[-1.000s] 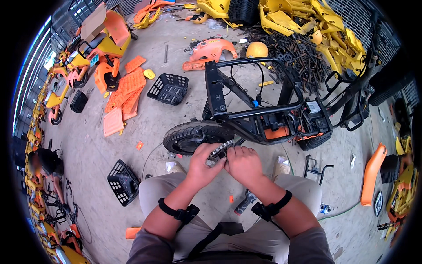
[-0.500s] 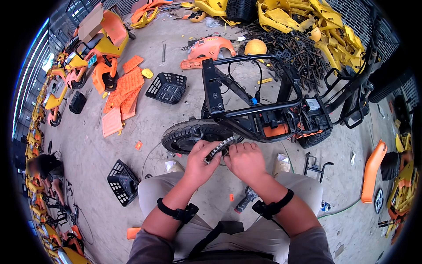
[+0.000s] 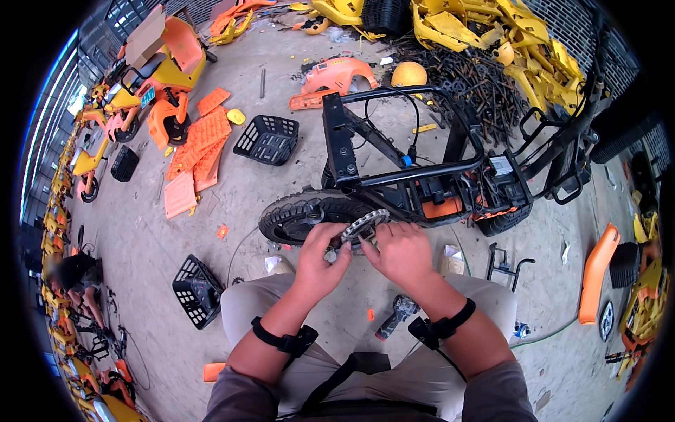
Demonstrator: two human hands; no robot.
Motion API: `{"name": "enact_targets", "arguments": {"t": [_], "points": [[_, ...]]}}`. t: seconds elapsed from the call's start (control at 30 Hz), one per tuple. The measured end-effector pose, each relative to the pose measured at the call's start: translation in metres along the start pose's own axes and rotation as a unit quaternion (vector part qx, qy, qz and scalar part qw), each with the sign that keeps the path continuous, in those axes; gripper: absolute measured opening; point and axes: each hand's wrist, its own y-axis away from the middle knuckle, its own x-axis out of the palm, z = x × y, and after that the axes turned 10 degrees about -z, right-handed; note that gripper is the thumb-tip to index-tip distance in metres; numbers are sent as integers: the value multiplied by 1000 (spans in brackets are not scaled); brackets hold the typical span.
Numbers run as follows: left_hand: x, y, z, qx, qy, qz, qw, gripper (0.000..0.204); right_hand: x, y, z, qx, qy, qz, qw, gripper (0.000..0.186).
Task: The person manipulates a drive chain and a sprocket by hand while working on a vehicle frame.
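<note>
My left hand (image 3: pixel 322 264) and my right hand (image 3: pixel 397 260) both grip a dark toothed ring with a silvery chain-like edge (image 3: pixel 364 221), held tilted at the rear tyre (image 3: pixel 278 221) of a stripped black scooter frame (image 3: pixel 397 184). My right thumb reaches in toward the ring's lower side, and part of the ring is hidden behind my fingers. A cordless power tool (image 3: pixel 394 320) lies on the floor between my legs. A black basket (image 3: pixel 198 292) sits left of my left knee.
A co-worker (image 3: pixel 77 281) crouches at the far left by a row of scooters. Orange panels (image 3: pixel 204 141), another basket (image 3: pixel 266 141), a pile of yellow body parts (image 3: pixel 457 28) and metal scrap (image 3: pixel 478 105) lie beyond. A black bracket (image 3: pixel 506 271) and an orange strip (image 3: pixel 596 274) are rightward.
The ring has shifted right and up and turned slightly. My right hand has moved a little right, its thumb now more apart from my left thumb.
</note>
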Motion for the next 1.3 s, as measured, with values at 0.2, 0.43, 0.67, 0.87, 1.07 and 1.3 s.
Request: {"name": "enact_targets", "arguments": {"t": [0.2,0.43,0.67,0.87,1.07,1.3], "points": [[2,2,8,-20,7,23,1000,21,-9,-3,0,19,-7,-17,1000,33],[4,4,7,-8,-1,-4,1000,19,-10,-5,1,19,-29,-41,999,37],[7,6,2,-19,2,-2,1000,21,-11,-3,-2,28,-46,-45,998,35],[5,6,2,-26,11,-16,999,22,-11,-4,1,48,-75,-33,996,37],[6,10,4,-37,27,-19,999,22,-8,0,0,76,-119,1,990,41],[8,11,4,-32,10,-67,997,22,-3,0,3,97,-136,-3,986,42]]}}
